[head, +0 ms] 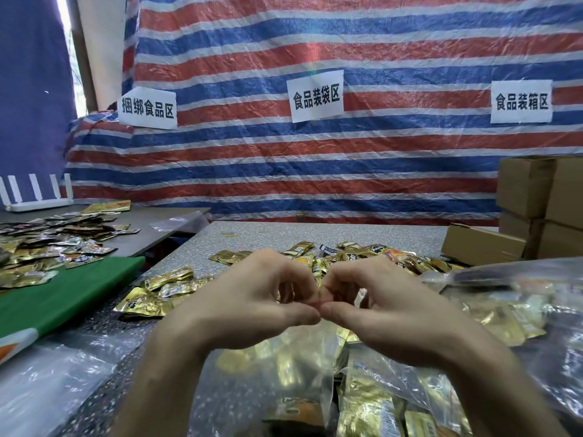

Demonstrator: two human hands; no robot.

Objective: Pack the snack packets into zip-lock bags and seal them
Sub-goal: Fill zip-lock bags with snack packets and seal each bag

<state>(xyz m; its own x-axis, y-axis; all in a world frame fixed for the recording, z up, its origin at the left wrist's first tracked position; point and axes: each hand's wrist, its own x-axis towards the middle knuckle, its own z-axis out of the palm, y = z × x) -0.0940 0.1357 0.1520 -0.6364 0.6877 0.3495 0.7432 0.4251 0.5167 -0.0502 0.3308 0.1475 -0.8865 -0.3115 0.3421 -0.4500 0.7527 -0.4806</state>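
A clear zip-lock bag [303, 383] filled with gold snack packets hangs upright in front of me. My left hand [252, 304] and my right hand [378, 307] meet at the middle of its top edge. Both pinch the thin red zip strip between thumb and fingers, fingertips touching. Loose gold snack packets [164, 291] lie on the speckled table [347, 234] behind my hands. A second filled zip-lock bag [504, 307] lies at the right.
Empty clear bags [53, 373] lie at the lower left, beside a green board [66, 298]. More packets [47, 244] cover a grey side table at the left. Cardboard boxes [542, 203] stack at the right. A striped tarp with paper signs hangs behind.
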